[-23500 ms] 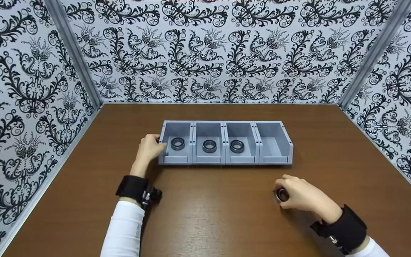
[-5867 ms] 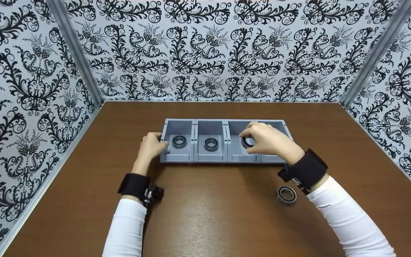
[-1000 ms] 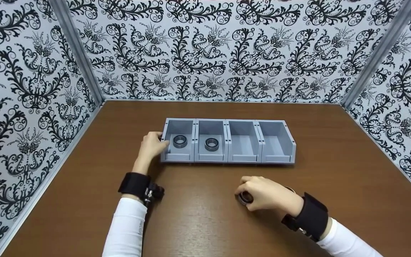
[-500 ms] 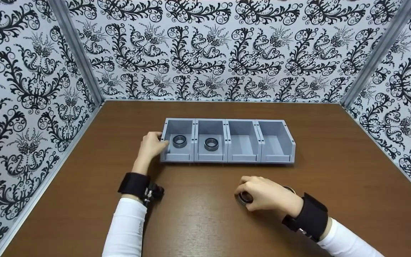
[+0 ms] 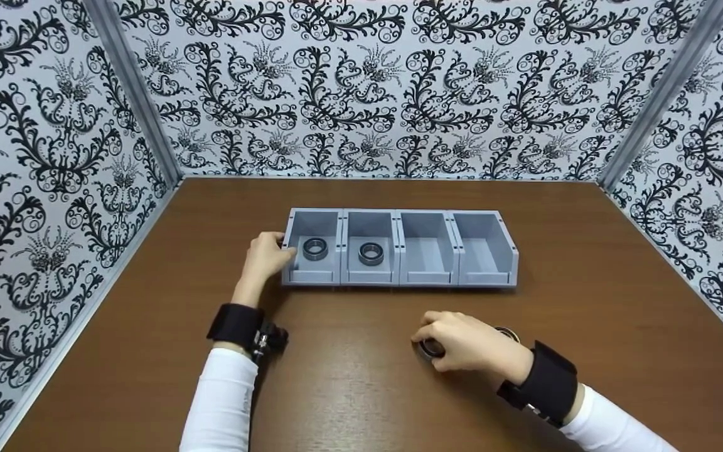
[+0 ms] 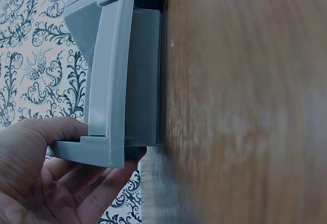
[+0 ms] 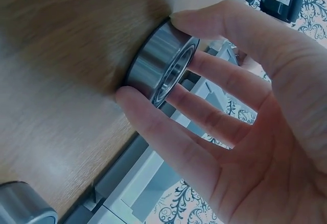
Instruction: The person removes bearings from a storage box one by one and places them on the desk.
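Observation:
My left hand grips the outer side wall of the leftmost grey storage bin, thumb inside and fingers outside, as the left wrist view confirms. On the table in front of the bins, my right hand holds a ball bearing between thumb and fingertips; its side rests on or just at the wood. A second bearing lies behind that hand, mostly hidden in the head view. One bearing sits in the leftmost bin, another in the second bin.
Four bins stand joined in a row; the third bin and the rightmost bin hold nothing visible. A brown wooden table carries everything. Patterned walls close it in at the back and sides.
Since 5.9 s ago, my right hand has brought the bearing from the third bin down to the table, left of the other bearing. Over the last second, almost nothing moved. My left hand stayed put.

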The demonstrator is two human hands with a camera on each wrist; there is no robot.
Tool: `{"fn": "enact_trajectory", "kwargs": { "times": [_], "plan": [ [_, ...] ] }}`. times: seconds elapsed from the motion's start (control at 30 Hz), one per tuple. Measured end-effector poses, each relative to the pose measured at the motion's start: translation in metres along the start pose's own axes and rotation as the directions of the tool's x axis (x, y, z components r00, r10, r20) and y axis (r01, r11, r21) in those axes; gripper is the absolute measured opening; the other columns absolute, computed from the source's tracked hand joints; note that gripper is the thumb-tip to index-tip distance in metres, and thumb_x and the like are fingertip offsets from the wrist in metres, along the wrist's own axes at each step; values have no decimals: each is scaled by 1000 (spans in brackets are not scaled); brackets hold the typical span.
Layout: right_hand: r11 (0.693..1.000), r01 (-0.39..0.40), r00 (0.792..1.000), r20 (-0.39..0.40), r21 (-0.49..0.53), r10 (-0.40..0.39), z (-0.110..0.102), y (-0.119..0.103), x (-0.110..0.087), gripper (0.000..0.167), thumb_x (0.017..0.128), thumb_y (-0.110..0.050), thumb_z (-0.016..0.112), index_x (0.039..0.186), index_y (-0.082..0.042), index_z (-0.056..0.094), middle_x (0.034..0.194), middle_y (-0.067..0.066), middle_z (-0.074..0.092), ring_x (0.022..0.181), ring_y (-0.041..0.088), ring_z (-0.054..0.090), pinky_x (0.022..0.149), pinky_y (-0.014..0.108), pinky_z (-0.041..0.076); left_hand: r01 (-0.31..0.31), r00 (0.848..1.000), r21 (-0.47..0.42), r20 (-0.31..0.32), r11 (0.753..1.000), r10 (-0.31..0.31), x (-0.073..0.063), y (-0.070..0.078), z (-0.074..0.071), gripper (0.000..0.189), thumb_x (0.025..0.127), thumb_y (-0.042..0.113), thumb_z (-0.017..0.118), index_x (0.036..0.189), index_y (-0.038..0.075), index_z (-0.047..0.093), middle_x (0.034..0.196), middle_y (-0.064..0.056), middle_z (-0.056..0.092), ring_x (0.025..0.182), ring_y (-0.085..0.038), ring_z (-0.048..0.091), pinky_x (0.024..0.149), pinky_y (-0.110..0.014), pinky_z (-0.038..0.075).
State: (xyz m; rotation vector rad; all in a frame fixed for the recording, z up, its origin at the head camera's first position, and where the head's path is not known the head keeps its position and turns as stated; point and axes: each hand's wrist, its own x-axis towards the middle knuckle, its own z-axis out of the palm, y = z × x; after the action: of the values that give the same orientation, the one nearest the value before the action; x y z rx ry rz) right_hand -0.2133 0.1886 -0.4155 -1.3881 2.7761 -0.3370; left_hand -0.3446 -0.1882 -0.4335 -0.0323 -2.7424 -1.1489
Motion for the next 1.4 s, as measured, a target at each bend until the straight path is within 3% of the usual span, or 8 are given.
{"fn": "enact_trajectory", "kwargs": {
  "times": [0.03,0.37,0.83,1.1,1.4],
  "plan": [
    [1000,-2,1000,-1,1,2,0,0,0,41,69,-3,79,111,-7,80,97,3,64,76,15,59,64,29,49,17,1000,-2,10,1000,-17,-3,5,-2,45,92,12,66,131,-10,67,128,-30,68,114,-47,65,99,-59,49],
    [1000,-4,1000,-7,-6,4,-1,-2,-1,42,70,-2,78,112,-8,80,98,3,66,78,14,59,65,29,50,21,1000,-1,15,1000,-21,-3,5,-2,44,93,13,67,131,-8,68,125,-27,70,101,-39,66,93,-55,52],
    [1000,-20,1000,11,-3,20,-3,-1,-2,43,72,-4,79,115,-9,79,105,6,68,87,21,67,71,36,55,33,999,-10,28,999,-32,-5,7,-3,48,94,13,66,136,-10,63,133,-30,65,109,-42,67,96,-56,52],
    [1000,-16,1000,16,5,16,-5,-2,-2,42,73,-4,81,115,-9,79,106,6,69,88,20,67,72,36,55,27,999,-4,23,1000,-26,-5,7,-2,47,93,13,66,134,-10,65,130,-29,67,103,-41,67,94,-55,52],
    [1000,-15,1000,21,23,14,-7,-2,-4,44,76,-10,87,119,-7,77,118,11,70,103,29,70,83,43,58,29,1000,5,12,1000,-29,-5,7,-2,43,93,12,66,131,-8,68,126,-28,69,101,-40,66,91,-56,52]
  ]
}}
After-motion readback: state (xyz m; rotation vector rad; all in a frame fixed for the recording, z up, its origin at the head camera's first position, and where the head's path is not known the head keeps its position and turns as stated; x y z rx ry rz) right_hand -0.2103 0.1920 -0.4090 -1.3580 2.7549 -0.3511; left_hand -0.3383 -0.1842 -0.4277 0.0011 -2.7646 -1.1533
